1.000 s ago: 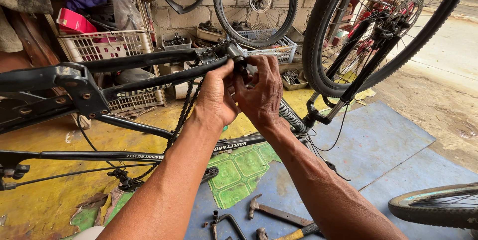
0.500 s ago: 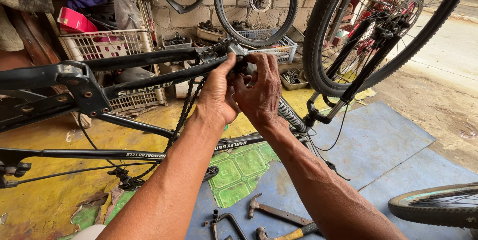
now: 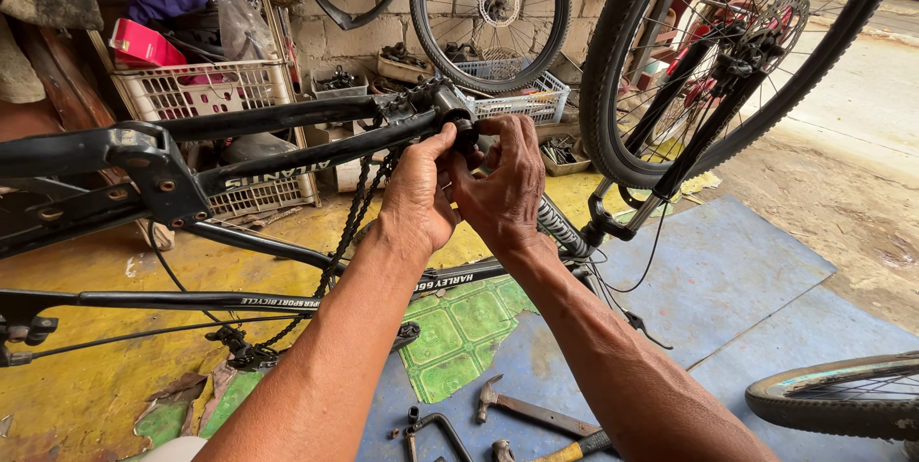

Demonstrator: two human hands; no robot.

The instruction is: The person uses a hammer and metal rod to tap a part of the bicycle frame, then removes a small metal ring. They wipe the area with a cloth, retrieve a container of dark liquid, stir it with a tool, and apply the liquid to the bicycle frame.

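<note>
A black bicycle frame (image 3: pixel 287 117) lies upside down in front of me. Both my hands meet at its bottom bracket shell (image 3: pixel 454 108). My left hand (image 3: pixel 418 189) presses its thumb against the shell's end. My right hand (image 3: pixel 503 180) curls its fingers around a small part at the same spot; the part itself is hidden by the fingers. A loose chain (image 3: pixel 354 213) hangs down from the frame beside my left wrist. The bike's front wheel (image 3: pixel 737 50) stands up at the right in its fork.
A hammer (image 3: pixel 531 409) and other hand tools (image 3: pixel 431 424) lie on the blue mat (image 3: pixel 728 270) below my arms. Another tyre (image 3: pixel 842 395) pokes in at the lower right. A spare wheel (image 3: pixel 490 12), white baskets (image 3: pixel 196 89) and parts trays line the back wall.
My hands stay at the bottom bracket; the fingers have shifted slightly, the left thumb now pressing the shell's end. The frame has not moved.
</note>
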